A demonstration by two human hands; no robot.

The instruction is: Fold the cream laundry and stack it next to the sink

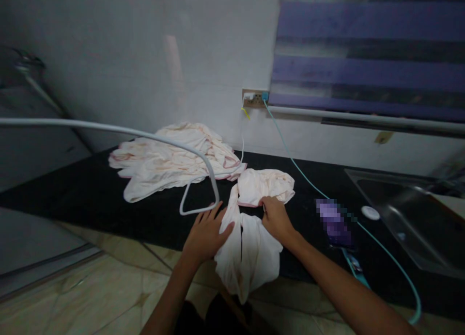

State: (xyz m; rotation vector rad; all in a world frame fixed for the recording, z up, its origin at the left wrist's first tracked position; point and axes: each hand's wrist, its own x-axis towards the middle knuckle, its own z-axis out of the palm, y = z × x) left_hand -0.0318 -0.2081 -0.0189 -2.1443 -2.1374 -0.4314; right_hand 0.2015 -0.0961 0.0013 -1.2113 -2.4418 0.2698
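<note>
A white cloth with pink edging (pixel 254 250) lies partly on the black counter (pixel 174 218) and hangs over its front edge. Its upper part is bunched up near the middle of the counter. My right hand (pixel 278 221) has its fingers closed on the cloth's pink-trimmed edge. Flat beside the cloth rests my left hand (pixel 207 233), fingers stretched out and thumb touching the fabric. Farther back to the left is a heap of similar white cloth (pixel 170 155) with pink trim.
A white cable (pixel 138 130) loops across the view, close above my left hand. To the right are a phone (pixel 336 223), a teal cord (pixel 388 252), a white round object (pixel 370 213) and a metal sink (pixel 417 214). A wall socket (pixel 256 98) holds plugs.
</note>
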